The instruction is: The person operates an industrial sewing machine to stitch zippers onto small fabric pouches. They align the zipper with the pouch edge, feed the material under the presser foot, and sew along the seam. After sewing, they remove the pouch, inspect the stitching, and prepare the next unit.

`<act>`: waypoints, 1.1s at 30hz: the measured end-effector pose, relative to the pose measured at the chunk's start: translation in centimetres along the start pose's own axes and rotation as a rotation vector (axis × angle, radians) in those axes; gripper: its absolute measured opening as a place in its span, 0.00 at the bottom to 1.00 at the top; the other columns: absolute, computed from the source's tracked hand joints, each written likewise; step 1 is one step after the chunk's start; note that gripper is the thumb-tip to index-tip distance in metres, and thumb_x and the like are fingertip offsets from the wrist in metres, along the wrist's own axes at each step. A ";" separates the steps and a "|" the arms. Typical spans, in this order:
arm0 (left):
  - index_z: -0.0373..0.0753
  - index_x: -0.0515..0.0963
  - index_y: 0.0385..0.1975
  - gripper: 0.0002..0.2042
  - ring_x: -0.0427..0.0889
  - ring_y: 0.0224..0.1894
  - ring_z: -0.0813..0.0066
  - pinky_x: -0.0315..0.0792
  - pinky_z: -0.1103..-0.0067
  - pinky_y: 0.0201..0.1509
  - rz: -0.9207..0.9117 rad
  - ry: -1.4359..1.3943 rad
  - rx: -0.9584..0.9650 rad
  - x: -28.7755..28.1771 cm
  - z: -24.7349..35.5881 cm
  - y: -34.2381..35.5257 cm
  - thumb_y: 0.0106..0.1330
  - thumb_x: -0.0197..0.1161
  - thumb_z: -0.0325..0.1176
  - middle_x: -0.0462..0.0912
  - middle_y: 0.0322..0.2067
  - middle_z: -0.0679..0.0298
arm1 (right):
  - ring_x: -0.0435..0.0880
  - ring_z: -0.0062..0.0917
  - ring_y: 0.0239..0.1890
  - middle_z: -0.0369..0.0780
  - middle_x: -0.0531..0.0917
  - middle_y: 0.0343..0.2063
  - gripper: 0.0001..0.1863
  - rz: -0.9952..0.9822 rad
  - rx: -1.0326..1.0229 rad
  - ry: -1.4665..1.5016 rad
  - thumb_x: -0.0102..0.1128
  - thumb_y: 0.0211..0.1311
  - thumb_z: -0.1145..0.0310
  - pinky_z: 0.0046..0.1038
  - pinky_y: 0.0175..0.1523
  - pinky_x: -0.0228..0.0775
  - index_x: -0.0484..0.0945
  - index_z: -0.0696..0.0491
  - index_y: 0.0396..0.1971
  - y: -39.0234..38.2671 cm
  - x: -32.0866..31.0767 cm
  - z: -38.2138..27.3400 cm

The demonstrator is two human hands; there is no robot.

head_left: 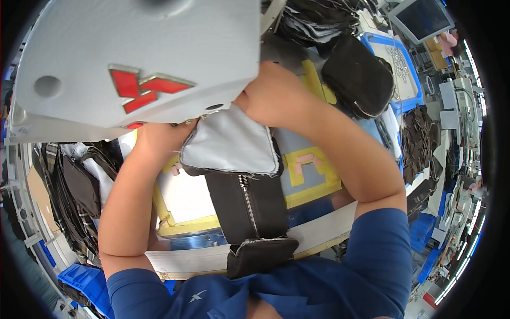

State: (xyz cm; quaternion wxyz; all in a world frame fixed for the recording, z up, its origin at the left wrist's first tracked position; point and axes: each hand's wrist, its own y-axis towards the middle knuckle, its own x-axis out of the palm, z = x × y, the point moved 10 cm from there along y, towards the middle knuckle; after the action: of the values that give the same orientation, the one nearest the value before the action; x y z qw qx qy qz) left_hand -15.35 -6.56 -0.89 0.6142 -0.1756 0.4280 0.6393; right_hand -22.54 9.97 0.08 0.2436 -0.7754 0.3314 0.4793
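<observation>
A black zippered bag piece lies mid-frame, its pale grey lining facing up. The left hand is at the lining's upper-left edge, the curled right hand at its upper-right; fingertips are hidden, so I cannot tell their grip. A grey sewing machine head fills the upper left; a black pouch sits upper right.

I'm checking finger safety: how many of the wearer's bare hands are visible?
2: left hand at the grey machine head's lower edge, right hand by its lower-right corner. Some fingers are hidden.
</observation>
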 end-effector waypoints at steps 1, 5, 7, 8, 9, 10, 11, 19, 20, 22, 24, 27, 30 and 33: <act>0.36 0.89 0.45 0.15 0.91 0.40 0.61 0.82 0.70 0.48 0.001 -0.012 0.019 0.0 0.1 0.0 0.58 0.81 0.26 0.92 0.39 0.58 | 0.90 0.54 0.43 0.54 0.90 0.34 0.16 0.023 -0.001 0.010 0.65 0.69 0.59 0.51 0.49 0.83 0.89 0.59 0.35 -0.2 -0.1 0.0; 0.35 0.88 0.47 0.15 0.90 0.41 0.60 0.81 0.69 0.49 -0.107 -0.031 -0.146 0.4 -0.4 -0.1 0.60 0.79 0.27 0.92 0.41 0.57 | 0.90 0.53 0.42 0.53 0.90 0.34 0.16 0.089 -0.040 0.031 0.64 0.70 0.59 0.51 0.50 0.83 0.88 0.59 0.34 -0.2 0.2 0.4; 0.35 0.88 0.49 0.16 0.89 0.42 0.60 0.81 0.69 0.49 -0.131 -0.117 -0.278 0.3 -0.9 -0.4 0.61 0.78 0.28 0.92 0.42 0.56 | 0.90 0.53 0.42 0.53 0.90 0.33 0.16 0.088 -0.059 0.025 0.64 0.71 0.59 0.51 0.50 0.83 0.88 0.59 0.34 -0.1 0.2 0.4; 0.36 0.87 0.50 0.15 0.89 0.44 0.59 0.81 0.68 0.51 -0.181 -0.089 -0.302 0.4 -0.8 -0.4 0.64 0.76 0.29 0.91 0.43 0.56 | 0.90 0.53 0.42 0.52 0.90 0.33 0.16 0.076 -0.060 0.020 0.64 0.71 0.60 0.51 0.50 0.83 0.88 0.59 0.34 -0.2 0.2 0.3; 0.36 0.86 0.52 0.15 0.88 0.47 0.58 0.81 0.68 0.53 -0.231 -0.056 -0.323 0.3 -0.7 -0.4 0.66 0.73 0.30 0.91 0.45 0.55 | 0.90 0.53 0.41 0.52 0.90 0.33 0.16 0.065 -0.060 0.015 0.63 0.71 0.60 0.50 0.50 0.83 0.88 0.59 0.35 -0.2 0.3 0.1; 0.37 0.86 0.54 0.15 0.88 0.51 0.57 0.80 0.67 0.56 -0.301 -0.014 -0.351 0.5 -0.3 -0.2 0.70 0.70 0.32 0.91 0.48 0.54 | 0.90 0.53 0.41 0.52 0.90 0.33 0.16 0.067 -0.059 0.008 0.63 0.71 0.60 0.50 0.50 0.83 0.88 0.59 0.35 -0.3 0.2 0.2; 0.38 0.85 0.56 0.14 0.88 0.54 0.56 0.80 0.67 0.59 -0.372 0.029 -0.378 0.9 -0.3 -0.3 0.74 0.66 0.34 0.90 0.50 0.53 | 0.90 0.53 0.41 0.52 0.90 0.33 0.16 0.070 -0.057 0.001 0.63 0.71 0.60 0.50 0.50 0.83 0.88 0.59 0.35 -0.3 0.1 0.2; 0.36 0.88 0.49 0.16 0.89 0.43 0.62 0.81 0.70 0.51 -0.171 -0.008 -0.228 0.4 -0.3 -0.2 0.62 0.79 0.29 0.92 0.43 0.57 | 0.91 0.53 0.40 0.53 0.89 0.31 0.17 0.101 -0.061 0.013 0.63 0.71 0.60 0.51 0.47 0.84 0.87 0.61 0.34 -0.5 0.1 0.6; 0.36 0.88 0.49 0.16 0.89 0.43 0.62 0.81 0.70 0.51 -0.163 -0.016 -0.217 0.3 -0.3 -0.1 0.62 0.79 0.28 0.92 0.43 0.57 | 0.91 0.53 0.40 0.53 0.89 0.31 0.17 0.072 -0.036 0.012 0.63 0.71 0.60 0.51 0.47 0.84 0.87 0.61 0.34 -0.4 0.0 0.5; 0.36 0.88 0.49 0.16 0.89 0.44 0.62 0.81 0.70 0.51 -0.132 -0.013 -0.176 0.3 -0.6 -0.2 0.61 0.80 0.27 0.92 0.43 0.58 | 0.91 0.53 0.39 0.54 0.89 0.31 0.17 0.042 -0.012 0.015 0.63 0.71 0.60 0.51 0.47 0.84 0.87 0.61 0.34 -0.3 0.1 0.5; 0.36 0.88 0.48 0.17 0.89 0.45 0.63 0.81 0.71 0.52 -0.106 0.037 -0.104 -0.1 0.1 0.1 0.59 0.81 0.27 0.92 0.43 0.58 | 0.91 0.54 0.39 0.54 0.89 0.31 0.17 0.038 -0.015 0.023 0.63 0.71 0.60 0.51 0.47 0.84 0.87 0.61 0.33 -0.1 0.3 0.6; 0.36 0.88 0.49 0.17 0.89 0.45 0.64 0.80 0.71 0.52 -0.122 0.063 -0.126 -0.1 0.3 0.2 0.60 0.81 0.27 0.92 0.43 0.58 | 0.90 0.54 0.40 0.54 0.89 0.32 0.17 0.054 -0.024 0.031 0.63 0.71 0.60 0.51 0.47 0.84 0.87 0.61 0.33 -0.5 -0.2 0.6; 0.35 0.88 0.49 0.16 0.89 0.44 0.65 0.80 0.71 0.52 -0.173 -0.041 -0.289 0.4 -0.4 -0.2 0.61 0.80 0.27 0.92 0.43 0.58 | 0.90 0.54 0.40 0.55 0.89 0.32 0.17 0.032 -0.019 0.054 0.62 0.72 0.60 0.51 0.48 0.84 0.87 0.60 0.34 -0.7 -0.3 1.0; 0.35 0.88 0.50 0.15 0.88 0.44 0.64 0.80 0.70 0.52 -0.173 -0.063 -0.290 0.5 0.2 -0.3 0.64 0.79 0.30 0.92 0.43 0.58 | 0.90 0.53 0.41 0.54 0.89 0.32 0.17 0.034 -0.027 0.029 0.62 0.72 0.60 0.51 0.49 0.83 0.87 0.60 0.34 -0.9 -0.2 1.3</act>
State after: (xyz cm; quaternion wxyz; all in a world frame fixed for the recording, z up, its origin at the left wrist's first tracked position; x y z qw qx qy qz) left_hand -15.11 -6.14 -1.26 0.6483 -0.2783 0.2951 0.6444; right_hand -22.63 11.53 -0.22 0.2201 -0.7798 0.3416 0.4762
